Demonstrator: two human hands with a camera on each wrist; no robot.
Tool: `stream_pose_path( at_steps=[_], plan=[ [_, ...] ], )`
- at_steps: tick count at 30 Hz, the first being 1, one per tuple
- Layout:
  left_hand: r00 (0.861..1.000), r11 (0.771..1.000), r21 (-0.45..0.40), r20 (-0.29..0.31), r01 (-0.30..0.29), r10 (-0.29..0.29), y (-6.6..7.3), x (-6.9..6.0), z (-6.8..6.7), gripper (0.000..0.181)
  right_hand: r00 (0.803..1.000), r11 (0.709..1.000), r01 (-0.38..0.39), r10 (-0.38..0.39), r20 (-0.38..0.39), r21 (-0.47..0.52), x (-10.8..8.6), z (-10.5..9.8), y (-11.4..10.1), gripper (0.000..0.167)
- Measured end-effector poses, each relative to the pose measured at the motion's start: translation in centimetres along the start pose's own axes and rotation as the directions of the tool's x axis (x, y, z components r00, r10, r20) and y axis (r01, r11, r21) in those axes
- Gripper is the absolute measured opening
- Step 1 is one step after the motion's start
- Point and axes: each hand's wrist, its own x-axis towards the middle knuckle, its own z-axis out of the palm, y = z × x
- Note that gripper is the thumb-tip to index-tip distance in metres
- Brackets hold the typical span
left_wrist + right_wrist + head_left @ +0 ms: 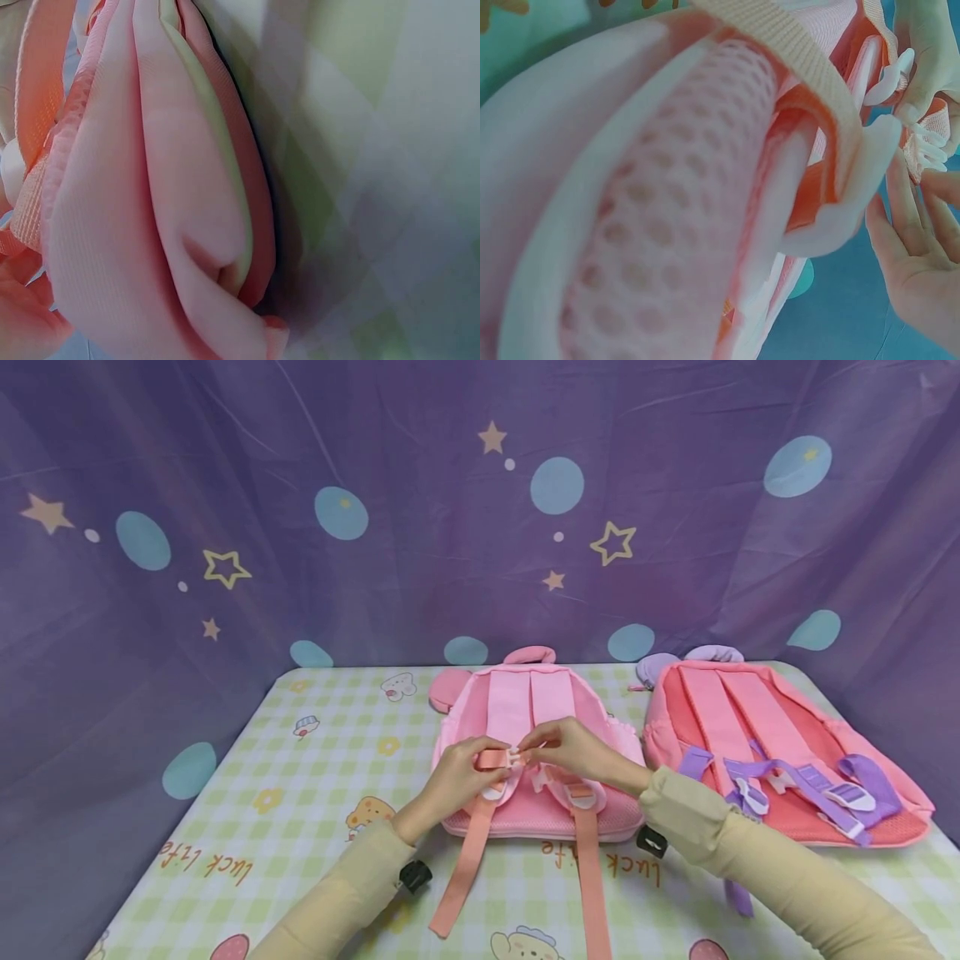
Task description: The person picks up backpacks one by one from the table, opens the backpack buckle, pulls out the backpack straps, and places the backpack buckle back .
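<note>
A light pink backpack (600,693) lies on the table with its strap side up. Over its middle, my left hand (456,781) holds a folded orange strap (491,759) by a pale plastic buckle (513,757). From the other side my right hand (579,752) pinches the webbing at that buckle with thumb and fingertips. The right wrist view shows both hands meeting around the buckle (928,150), with the palm of my right hand (922,270) visible. Backpack fabric (112,187) fills much of the left wrist view, where only a few fingers (26,307) show.
Two long orange strap tails (467,868) hang toward the table's near side. A coral backpack (750,710) with purple straps (873,785) lies to the right. Green checked cloth (300,793) covers the table, and a purple curtain (420,593) hangs behind.
</note>
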Motion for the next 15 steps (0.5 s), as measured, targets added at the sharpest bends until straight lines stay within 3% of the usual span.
stream_pose_path(
  at_steps=[15],
  plan=[
    [0.998, 0.997, 0.041, -0.001, -0.067, 0.067, -0.07, -0.02, -0.05, 0.028, 0.997, 0.996, -0.078, 0.078, -0.005, -0.031, -0.02, 0.39, -0.54, 0.016]
  ],
)
